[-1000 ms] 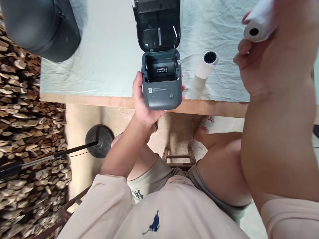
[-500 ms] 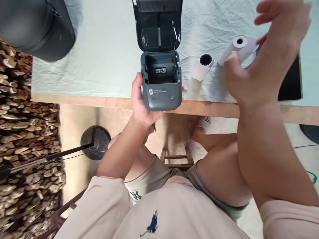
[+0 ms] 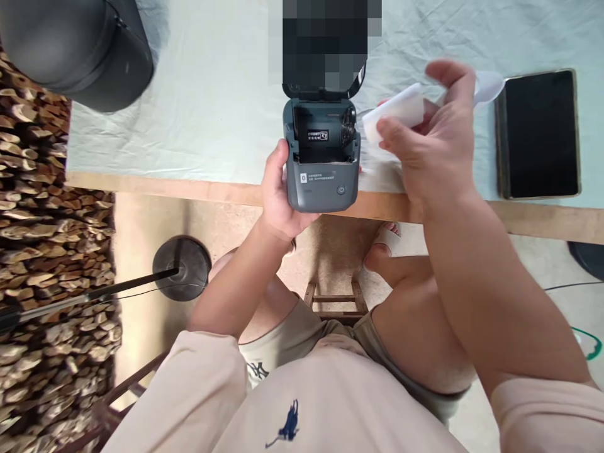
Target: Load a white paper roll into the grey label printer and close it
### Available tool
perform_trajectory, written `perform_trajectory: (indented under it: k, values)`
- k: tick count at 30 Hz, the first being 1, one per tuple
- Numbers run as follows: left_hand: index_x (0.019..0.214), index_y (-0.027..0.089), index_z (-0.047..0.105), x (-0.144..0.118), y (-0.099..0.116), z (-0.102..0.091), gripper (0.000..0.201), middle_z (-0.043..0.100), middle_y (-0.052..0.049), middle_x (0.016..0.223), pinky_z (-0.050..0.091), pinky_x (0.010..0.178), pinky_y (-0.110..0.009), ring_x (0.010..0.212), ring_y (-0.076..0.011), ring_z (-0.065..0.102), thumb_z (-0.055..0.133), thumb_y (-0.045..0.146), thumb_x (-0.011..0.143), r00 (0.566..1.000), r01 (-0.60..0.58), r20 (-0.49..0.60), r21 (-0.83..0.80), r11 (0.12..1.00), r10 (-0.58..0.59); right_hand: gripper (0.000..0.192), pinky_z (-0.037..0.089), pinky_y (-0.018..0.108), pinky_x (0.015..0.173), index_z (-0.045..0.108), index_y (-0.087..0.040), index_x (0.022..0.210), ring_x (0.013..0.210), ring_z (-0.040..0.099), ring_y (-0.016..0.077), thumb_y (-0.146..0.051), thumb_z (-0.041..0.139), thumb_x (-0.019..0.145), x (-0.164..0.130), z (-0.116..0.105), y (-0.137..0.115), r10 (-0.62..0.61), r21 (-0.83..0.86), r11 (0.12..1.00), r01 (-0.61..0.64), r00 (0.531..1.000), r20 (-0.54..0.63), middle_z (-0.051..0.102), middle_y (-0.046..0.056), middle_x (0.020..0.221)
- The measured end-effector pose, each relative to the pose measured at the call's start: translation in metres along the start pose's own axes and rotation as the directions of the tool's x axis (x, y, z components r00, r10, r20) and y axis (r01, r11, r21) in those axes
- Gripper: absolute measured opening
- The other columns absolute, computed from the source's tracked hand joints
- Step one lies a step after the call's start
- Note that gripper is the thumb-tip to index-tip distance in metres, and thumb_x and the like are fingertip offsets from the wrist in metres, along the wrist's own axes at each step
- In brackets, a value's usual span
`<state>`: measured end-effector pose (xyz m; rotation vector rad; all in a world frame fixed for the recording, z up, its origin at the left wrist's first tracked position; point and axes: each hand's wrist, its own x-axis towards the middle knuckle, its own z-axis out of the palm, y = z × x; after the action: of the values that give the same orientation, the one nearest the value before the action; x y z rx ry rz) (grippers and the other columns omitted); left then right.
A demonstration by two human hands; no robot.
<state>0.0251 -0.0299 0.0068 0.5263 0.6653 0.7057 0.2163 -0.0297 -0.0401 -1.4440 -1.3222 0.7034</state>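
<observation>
The left hand [image 3: 277, 201] is cupped beneath and around a dark grey, rounded plastic printer [image 3: 322, 189] just above the centre of the frame. Its thumb lies along the printer's left side, and a sliver of fingertip shows at the right side. The right hand [image 3: 436, 141], right of centre, is closed around a white cylindrical paper roll [image 3: 401, 113], its thumb on the near side. The roll is tilted, its lower end toward the printer; whether the two touch cannot be told.

The printer's hinged black lid [image 3: 325, 93] stands raised at the top of the frame, much of it covered by pixelated blocks. The compartment below it holds no roll, and a small black-and-white label shows inside. More white paper [image 3: 488, 87] appears just beyond the right hand, partly hidden by it.

Farther right lies a black-screened tablet with a brown edge [image 3: 538, 135], flat on the pale blue-green cloth [image 3: 212, 94] that covers a wooden-edged table [image 3: 189, 190]. A large dark grey, rounded container [image 3: 80, 56] fills the upper left corner. Along the left edge is a surface of stacked, split firewood [image 3: 51, 251]. A black round stand base [image 3: 182, 270] rests on the floor at left, and part of a wooden stool [image 3: 335, 299] shows at lower centre.
</observation>
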Motion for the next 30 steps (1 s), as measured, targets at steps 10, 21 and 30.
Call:
perform_trajectory:
  k: [10,21,30]
  values:
    - [0.12,0.017,0.062,-0.003,-0.001,0.012,0.059,0.072,-0.01,0.11,0.048,0.106,-0.048,0.132,-0.0306,0.054,0.031,0.059,0.091,0.979,-0.058,-0.195,-0.023,0.998,0.052,0.061,0.049,0.039,0.081,0.017,-0.04,0.139,0.128,0.048,0.0214,-0.04,0.039,0.082,0.005,-0.013,0.012,0.244,0.417,0.848,-0.328,0.939,0.242,0.042,0.003,0.144]
    - [0.104,0.019,0.067,0.0,-0.005,0.001,0.051,0.072,-0.007,0.104,0.047,0.109,-0.042,0.136,-0.0288,0.049,0.04,0.06,0.089,0.993,-0.092,-0.077,-0.049,0.995,0.088,0.037,0.049,0.03,0.082,0.052,-0.031,0.114,0.106,0.06,0.0155,-0.014,0.048,0.081,-0.012,0.005,-0.086,-0.408,-0.248,0.875,0.415,0.909,0.081,0.059,-0.001,0.123]
    - [0.098,0.019,0.068,0.0,-0.008,0.003,0.048,0.073,-0.006,0.095,0.047,0.11,-0.044,0.133,-0.0305,0.052,0.04,0.056,0.091,0.989,-0.128,-0.069,-0.003,0.992,0.128,0.012,0.043,0.038,0.084,0.06,-0.026,0.084,0.075,0.063,0.0185,-0.016,0.056,0.079,-0.005,0.01,-0.084,-0.244,-0.576,0.756,0.312,0.95,0.194,0.07,-0.004,0.081]
